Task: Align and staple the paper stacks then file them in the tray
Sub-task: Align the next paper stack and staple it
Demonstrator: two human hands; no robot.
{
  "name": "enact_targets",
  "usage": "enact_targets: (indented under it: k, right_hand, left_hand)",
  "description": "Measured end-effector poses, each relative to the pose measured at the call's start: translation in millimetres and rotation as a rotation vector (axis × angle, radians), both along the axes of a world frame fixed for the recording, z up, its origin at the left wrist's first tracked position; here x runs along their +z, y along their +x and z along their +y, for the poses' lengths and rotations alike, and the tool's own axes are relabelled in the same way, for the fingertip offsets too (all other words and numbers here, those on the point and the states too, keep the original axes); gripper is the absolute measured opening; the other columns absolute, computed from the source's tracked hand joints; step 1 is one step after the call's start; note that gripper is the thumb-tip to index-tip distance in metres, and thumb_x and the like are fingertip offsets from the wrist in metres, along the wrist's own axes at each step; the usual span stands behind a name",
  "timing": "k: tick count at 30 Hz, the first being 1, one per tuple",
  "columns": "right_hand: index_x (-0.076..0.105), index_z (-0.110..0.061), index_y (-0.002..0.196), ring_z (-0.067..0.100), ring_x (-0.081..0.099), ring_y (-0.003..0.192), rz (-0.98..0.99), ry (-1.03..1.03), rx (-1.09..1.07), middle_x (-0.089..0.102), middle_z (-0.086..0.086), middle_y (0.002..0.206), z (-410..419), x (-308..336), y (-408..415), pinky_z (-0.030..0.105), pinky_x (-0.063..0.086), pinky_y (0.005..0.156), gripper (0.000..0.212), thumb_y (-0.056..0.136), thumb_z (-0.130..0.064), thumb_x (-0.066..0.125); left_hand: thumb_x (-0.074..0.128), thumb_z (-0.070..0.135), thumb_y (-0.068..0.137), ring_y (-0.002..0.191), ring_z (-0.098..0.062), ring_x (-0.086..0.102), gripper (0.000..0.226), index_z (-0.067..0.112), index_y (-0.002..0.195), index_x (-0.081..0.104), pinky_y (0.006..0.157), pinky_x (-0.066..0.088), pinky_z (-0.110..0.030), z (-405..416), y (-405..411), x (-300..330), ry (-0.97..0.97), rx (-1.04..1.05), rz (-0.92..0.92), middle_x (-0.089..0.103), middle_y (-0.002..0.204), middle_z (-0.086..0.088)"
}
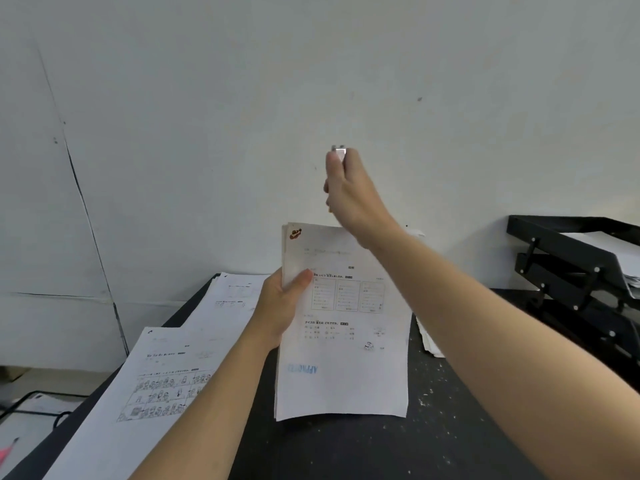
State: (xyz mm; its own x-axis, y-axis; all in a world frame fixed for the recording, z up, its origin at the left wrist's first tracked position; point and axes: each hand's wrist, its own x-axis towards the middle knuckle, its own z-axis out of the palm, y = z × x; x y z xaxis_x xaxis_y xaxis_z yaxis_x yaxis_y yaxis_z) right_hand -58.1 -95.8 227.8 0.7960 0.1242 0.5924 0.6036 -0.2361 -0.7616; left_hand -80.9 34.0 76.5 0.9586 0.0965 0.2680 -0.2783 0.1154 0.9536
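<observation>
While the paper stack (341, 323) is standing tilted up off the table (433, 427) at the centre of the frame, the left hand (282, 303) is gripping it at its left edge, thumb lying across the printed front sheet and the other fingers hidden behind; a blue stamp is showing reversed through the lower part of the sheet, and a small red mark is sitting at its upper left corner. Just above the stack's top edge, the right hand (349, 192) is reaching up and forward against the wall (242, 98), its fingers curling round a small silvery object (339, 154), probably a stapler, though blur is making it hard to tell; only its tip is poking out above the fingers. To the left, loose printed sheets (166, 382) are lying overlapped on the dark table and hanging over its edge; more sheets (427, 337) are lying to the right of the held stack, partly hidden behind the right forearm. At the right edge of the frame, a black tiered tray (568, 268) is standing on the table, white paper already lying in its upper tiers.
</observation>
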Motion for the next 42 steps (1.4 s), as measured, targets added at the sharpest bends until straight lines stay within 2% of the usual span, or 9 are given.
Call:
enact_targets:
  k: [4,8,16,20,25,28,32,39,42]
  right_hand:
    - [0.04,-0.009,0.109,0.04,0.065,0.078,-0.023,-0.072,-0.024,0.058,0.011,0.081,18.0,-9.6,-1.5,0.05,0.053,0.073,0.035,0.11,-0.042,0.028]
    - [0.039,-0.012,0.103,0.02,0.048,0.063,-0.045,-0.122,-0.046,0.05,0.002,0.072,21.2,-13.9,3.3,0.037,0.034,0.057,0.028,0.111,-0.037,0.029]
    - [0.056,-0.017,0.104,0.035,0.077,0.085,0.171,-0.077,0.194,0.072,0.011,0.087,-5.2,-2.9,14.5,0.054,0.06,0.092,0.027,0.096,-0.04,0.069]
    - [0.044,-0.021,0.118,0.023,0.072,0.072,0.12,-0.271,0.159,0.078,0.011,0.089,-16.3,-4.7,15.4,0.036,0.061,0.072,0.028,0.103,-0.041,0.058]
    - [0.05,-0.025,0.117,0.036,0.06,0.075,-0.144,-0.48,0.024,0.067,0.02,0.089,-23.7,-9.7,19.2,0.045,0.055,0.071,0.014,0.107,-0.033,0.047]
    - [0.06,-0.019,0.107,0.02,0.058,0.079,-0.075,-0.528,0.042,0.06,0.002,0.084,-29.9,-7.6,19.5,0.033,0.048,0.071,0.024,0.108,-0.037,0.044]
    - [0.045,-0.031,0.144,0.006,0.055,0.09,0.092,-0.675,0.15,0.053,-0.006,0.103,-45.2,-2.7,21.0,0.021,0.039,0.074,0.051,0.099,-0.049,0.062]
    - [0.019,-0.039,0.154,0.028,0.074,0.094,0.078,-0.351,0.26,0.07,0.013,0.108,-53.3,5.0,24.7,0.028,0.058,0.087,0.102,0.082,-0.013,0.086]
    - [0.045,-0.016,0.136,0.014,0.074,0.084,0.083,-0.369,0.23,0.073,0.007,0.107,-52.2,4.3,23.9,0.024,0.054,0.078,0.071,0.08,-0.012,0.088]
  left_hand:
    - [0.057,0.024,0.103,0.098,-0.025,0.075,0.018,0.018,0.117,0.067,0.081,0.062,-0.043,-1.4,-2.6,-0.1,0.019,-0.006,-0.021,0.078,0.106,-0.004]
    - [0.056,0.024,0.103,0.097,-0.024,0.076,0.017,0.02,0.116,0.066,0.08,0.063,-0.041,-1.3,-3.3,-1.4,0.016,-0.013,-0.021,0.078,0.105,-0.003]
    - [0.058,0.029,0.102,0.101,-0.024,0.075,0.02,0.023,0.12,0.066,0.087,0.061,-0.05,-3.9,3.9,-3.5,0.04,-0.012,0.001,0.077,0.11,0.0]
    - [0.058,0.028,0.102,0.1,-0.023,0.075,0.019,0.022,0.119,0.066,0.088,0.061,-0.049,-10.4,7.7,-4.3,0.024,-0.018,0.006,0.078,0.109,0.0]
    - [0.058,0.026,0.102,0.1,-0.024,0.075,0.02,0.019,0.119,0.066,0.085,0.062,-0.045,-17.1,9.6,-4.7,0.0,-0.037,0.007,0.078,0.109,-0.003]
    - [0.058,0.026,0.102,0.101,-0.025,0.075,0.019,0.019,0.118,0.067,0.084,0.062,-0.044,-19.3,10.1,-5.0,-0.014,-0.045,0.019,0.078,0.108,-0.004]
    - [0.059,0.025,0.102,0.1,-0.025,0.075,0.019,0.018,0.117,0.068,0.084,0.061,-0.044,-19.4,10.7,-5.8,-0.015,-0.047,0.023,0.078,0.108,-0.005]
    - [0.057,0.028,0.103,0.099,-0.024,0.075,0.021,0.02,0.119,0.067,0.081,0.062,-0.045,-18.6,10.3,-6.1,0.009,-0.044,0.031,0.078,0.108,-0.002]
    - [0.057,0.029,0.103,0.1,-0.023,0.075,0.02,0.021,0.119,0.066,0.081,0.062,-0.045,-19.6,10.0,-6.0,0.016,-0.046,0.033,0.078,0.109,-0.001]
